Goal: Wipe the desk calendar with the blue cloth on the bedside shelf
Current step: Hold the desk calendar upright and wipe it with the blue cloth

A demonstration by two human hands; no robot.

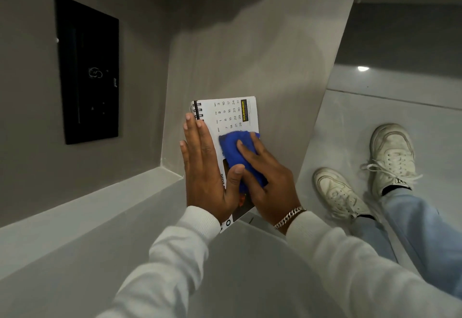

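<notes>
Desk calendar: lies flat on the grey bedside shelf, close to the shelf's near right edge, its near corner seeming to reach past the edge; long axis runs near to far, spiral binding at the far left corner.
Blue cloth: bunched on the middle of the page, touching it, just near of the date grid.
Right hand: curled down over the cloth, fingers bent and gripping it, pressing it to the page.
Left hand: spread flat and empty, fingers straight, palm down along the calendar's left side, thumb touching the cloth; it appears to pin the calendar in place.
Key relation: the uncovered page lies directly far of the right hand, along the long axis, so the next stroke is probably a push away from the person; the right hand is the nearer one to that strip.
Room: open shelf lies far of the calendar; the wall with a black panel closes the left; the shelf drops off to the right, above the floor and white shoes.
</notes>
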